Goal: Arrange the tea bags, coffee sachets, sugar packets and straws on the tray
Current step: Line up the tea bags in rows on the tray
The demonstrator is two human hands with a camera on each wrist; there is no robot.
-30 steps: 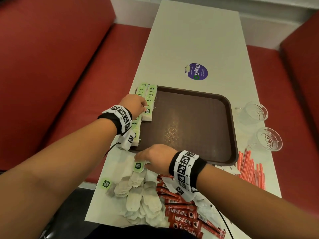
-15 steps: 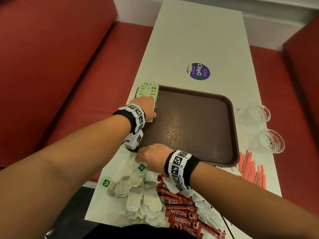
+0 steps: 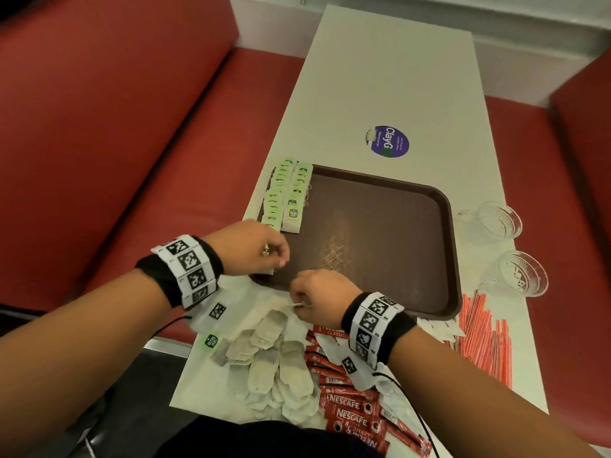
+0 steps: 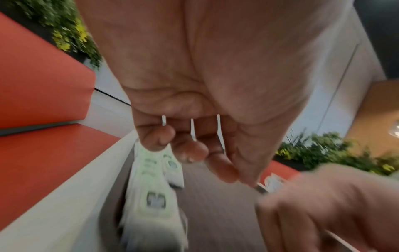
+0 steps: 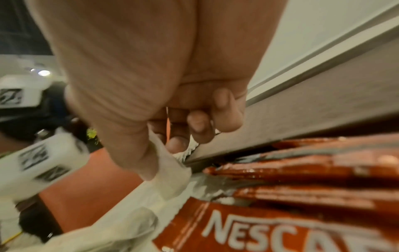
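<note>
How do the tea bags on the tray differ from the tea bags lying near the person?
The tea bags on the tray stand in two neat rows with green tags showing; the loose tea bags lie in a disordered heap, mostly pale sides up. The rows sit along the tray's left edge; the heap lies on the table.

Motion blur hides what the left hand (image 4: 194,105) pinches; coffee sachets (image 3: 355,414) cropped.

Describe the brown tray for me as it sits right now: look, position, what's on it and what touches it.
The brown tray is a rectangle with rounded corners, a raised rim and a textured floor; it looks like plastic. It lies flat on the white table. Two rows of green-tagged tea bags run along its left edge; the rest is bare. The left hand hovers at its near-left corner and the right hand at its near rim; whether they touch it is unclear.
</note>
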